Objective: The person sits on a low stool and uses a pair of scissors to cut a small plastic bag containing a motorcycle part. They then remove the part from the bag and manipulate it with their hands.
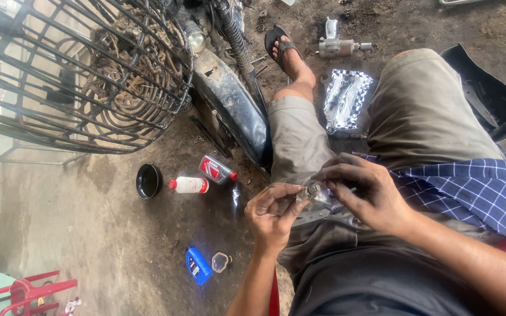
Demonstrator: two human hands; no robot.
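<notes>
My left hand (272, 212) and my right hand (365, 192) meet over my lap, both pinching a small shiny metal part (314, 192) between their fingertips. The part looks like a small bulb or fitting; its details are too small to tell. Both hands are dirty with grease. I sit with my knees in khaki shorts (417, 111), and a blue checked sleeve (469, 190) covers my right arm.
A motorcycle's black fender (232, 102) and wheel stand ahead, beside a rusty wire cage (83, 70). On the ground lie a black bowl (148, 180), a white bottle (189, 185), a grey-red bottle (216, 169), a blue bottle (198, 265), a chrome cover (345, 98) and a power tool (338, 45).
</notes>
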